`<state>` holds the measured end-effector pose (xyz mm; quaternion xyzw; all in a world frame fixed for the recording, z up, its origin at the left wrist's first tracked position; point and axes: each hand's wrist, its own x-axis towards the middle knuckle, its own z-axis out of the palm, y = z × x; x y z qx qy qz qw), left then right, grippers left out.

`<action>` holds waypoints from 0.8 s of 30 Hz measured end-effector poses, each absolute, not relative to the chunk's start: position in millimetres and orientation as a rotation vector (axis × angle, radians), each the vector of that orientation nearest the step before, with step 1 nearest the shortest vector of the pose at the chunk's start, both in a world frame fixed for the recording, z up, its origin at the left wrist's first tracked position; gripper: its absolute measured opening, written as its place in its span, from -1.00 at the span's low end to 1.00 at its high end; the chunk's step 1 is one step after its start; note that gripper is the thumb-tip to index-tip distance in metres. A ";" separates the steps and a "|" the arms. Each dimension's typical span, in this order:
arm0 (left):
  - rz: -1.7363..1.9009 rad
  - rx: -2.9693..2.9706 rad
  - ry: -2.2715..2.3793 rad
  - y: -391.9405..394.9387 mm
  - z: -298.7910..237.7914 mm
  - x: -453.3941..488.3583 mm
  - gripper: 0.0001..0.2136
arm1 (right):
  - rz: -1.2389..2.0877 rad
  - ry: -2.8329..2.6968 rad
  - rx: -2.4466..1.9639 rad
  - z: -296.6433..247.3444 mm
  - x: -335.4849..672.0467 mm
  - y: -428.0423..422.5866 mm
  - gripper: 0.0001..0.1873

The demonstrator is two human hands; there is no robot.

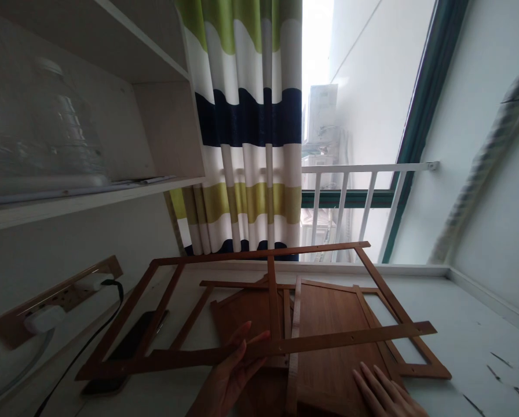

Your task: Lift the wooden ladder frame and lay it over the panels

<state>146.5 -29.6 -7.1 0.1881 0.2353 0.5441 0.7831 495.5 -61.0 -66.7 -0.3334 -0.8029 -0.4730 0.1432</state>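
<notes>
The left hand (233, 370) gripped the wooden frame (259, 313) by its near rail — long axis running left to right, far edge tilted up toward the curtain (246, 127). The right hand (387, 394) lay open, flat on a wooden panel (329, 336) on the table (472, 347).

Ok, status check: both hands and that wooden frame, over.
Left hand gripping wooden frame by its lower rail, frame lifted. Right hand flat on wooden panels. Phone beneath frame's left end.
</notes>
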 end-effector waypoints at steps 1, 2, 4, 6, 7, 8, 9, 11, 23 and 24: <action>1.175 0.401 0.515 -30.5 -8.1 146.9 -0.72 | -1.317 -2.303 -0.995 -67.6 495.4 -57.4 -0.56; 1.175 0.398 0.524 -31.3 -9.4 147.3 -0.71 | -1.269 -2.286 -1.035 -69.7 495.3 -53.9 -0.54; 1.170 0.396 0.540 -32.7 -12.9 148.3 -0.69 | -1.173 -2.235 -1.097 -75.4 494.5 -47.5 -0.52; 1.156 0.395 0.534 -33.1 -16.6 149.9 -0.68 | -1.097 -2.157 -1.117 -81.0 492.0 -42.5 -0.53; 1.147 0.389 0.527 -32.8 -18.2 150.9 -0.68 | -1.070 -2.122 -1.109 -83.4 490.0 -40.7 -0.55; 1.139 0.379 0.523 -32.4 -19.4 152.2 -0.68 | -1.054 -2.095 -1.090 -85.4 487.6 -39.4 -0.57; 1.134 0.369 0.520 -31.8 -20.2 153.6 -0.69 | -1.047 -2.081 -1.074 -87.1 484.8 -38.7 -0.58; 1.125 0.352 0.518 -30.3 -20.7 156.8 -0.71 | -1.044 -2.071 -1.065 -89.4 477.8 -38.2 -0.60; 1.085 0.401 0.484 -31.3 -6.3 173.6 -0.73 | -1.019 -1.854 -1.351 -66.7 451.6 -17.4 -0.62; 1.084 0.408 0.476 -30.9 -5.7 174.6 -0.73 | -1.014 -1.856 -1.342 -65.4 451.4 -14.6 -0.62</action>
